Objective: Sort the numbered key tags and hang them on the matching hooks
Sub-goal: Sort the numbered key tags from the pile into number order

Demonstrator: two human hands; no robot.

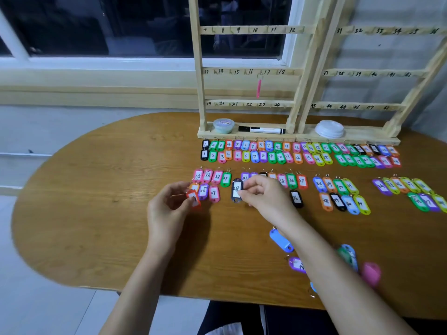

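Observation:
Several coloured numbered key tags lie in ordered rows (278, 153) on the wooden table (96, 189), in front of a wooden hook rack (249, 71) with numbered bars. One pink tag (258, 88) hangs on the rack near 17. My left hand (169, 209) pinches a red tag (194, 199) beside the 25–27 group. My right hand (263, 197) pinches a black tag marked 28 (236, 191), upright just right of the green 29 tag (226, 180). Under my right forearm, loose unsorted tags lie near the front edge, among them a blue one (281, 240).
A second hook rack (367, 73) numbered 31 to 48 stands to the right. On the rack base sit a small lidded tub (223, 125), a black marker (261, 129) and a white lid (330, 128). A window is behind the racks.

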